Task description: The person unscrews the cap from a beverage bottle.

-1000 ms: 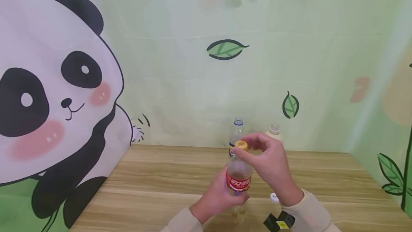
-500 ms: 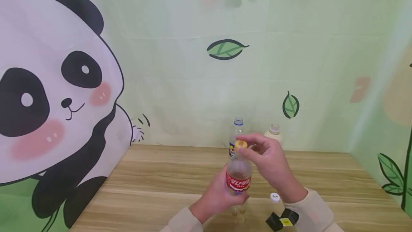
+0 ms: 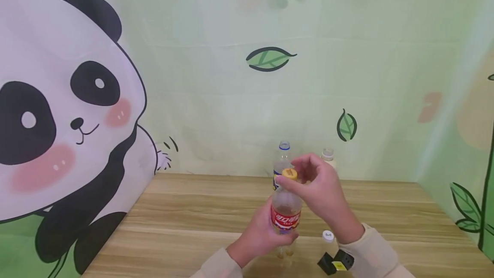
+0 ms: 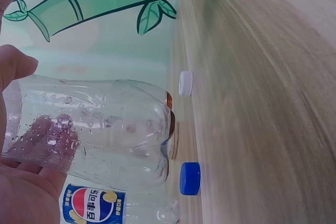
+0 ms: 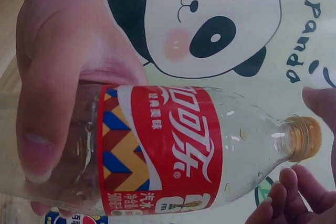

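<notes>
My left hand (image 3: 264,233) grips a clear plastic cola bottle (image 3: 286,209) with a red label, held upright above the table. Drops and a little brown liquid show inside it in the left wrist view. On the bottle's neck sits a yellow cap (image 3: 289,174). Around that cap my right hand (image 3: 322,188) stands with thumb and fingers spread. In the right wrist view, the right thumb (image 5: 317,102) and the fingertips (image 5: 286,187) lie on either side of the cap, with gaps showing.
Behind stand an uncapped clear bottle (image 3: 284,155) with a blue label and a cream uncapped bottle (image 3: 328,155). A white cap (image 3: 327,236) and a blue cap (image 4: 190,178) lie on the wooden table (image 3: 200,209). Black blocks (image 3: 334,262) with a yellow tag show by the right wrist.
Half a second ago the right thumb and index finger pinched the yellow cap; now the fingers have lifted off and the hand has turned back. The left hand and bottle stay put.
</notes>
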Demonstrator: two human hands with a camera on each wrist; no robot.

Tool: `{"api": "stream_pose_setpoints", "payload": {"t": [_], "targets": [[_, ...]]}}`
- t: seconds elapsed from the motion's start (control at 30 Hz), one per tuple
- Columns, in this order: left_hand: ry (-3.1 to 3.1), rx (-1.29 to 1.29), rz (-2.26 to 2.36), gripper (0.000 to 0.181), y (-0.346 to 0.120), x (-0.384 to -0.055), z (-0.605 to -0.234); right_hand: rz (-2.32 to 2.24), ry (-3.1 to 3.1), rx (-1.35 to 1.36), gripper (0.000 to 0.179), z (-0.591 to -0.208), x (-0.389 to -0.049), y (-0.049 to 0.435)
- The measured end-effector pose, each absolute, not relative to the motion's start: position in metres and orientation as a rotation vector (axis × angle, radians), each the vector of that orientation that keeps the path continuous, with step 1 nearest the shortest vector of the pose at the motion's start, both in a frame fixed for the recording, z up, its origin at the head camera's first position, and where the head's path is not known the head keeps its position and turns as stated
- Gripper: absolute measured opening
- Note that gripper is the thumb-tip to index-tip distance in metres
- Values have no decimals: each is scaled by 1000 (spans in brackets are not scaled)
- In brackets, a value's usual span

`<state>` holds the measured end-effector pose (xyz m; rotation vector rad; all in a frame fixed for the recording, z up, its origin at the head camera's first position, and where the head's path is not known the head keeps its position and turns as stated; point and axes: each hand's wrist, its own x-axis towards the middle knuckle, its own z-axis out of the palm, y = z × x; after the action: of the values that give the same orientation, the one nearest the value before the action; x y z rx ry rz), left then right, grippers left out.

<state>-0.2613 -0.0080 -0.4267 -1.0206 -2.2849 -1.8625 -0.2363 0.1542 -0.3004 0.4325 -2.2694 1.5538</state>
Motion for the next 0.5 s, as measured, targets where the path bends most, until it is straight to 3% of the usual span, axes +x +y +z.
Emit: {"api": "stream_pose_setpoints", "payload": {"t": [0.17,0.5], "targets": [[-2290,-1011,-1855,76,-8,-260,-426,1496,-2269,324,41,-298,-231,152],[-2275,-1018,-1888,74,-10,-259,-427,1503,-2204,486,20,-299,-236,156]]}}
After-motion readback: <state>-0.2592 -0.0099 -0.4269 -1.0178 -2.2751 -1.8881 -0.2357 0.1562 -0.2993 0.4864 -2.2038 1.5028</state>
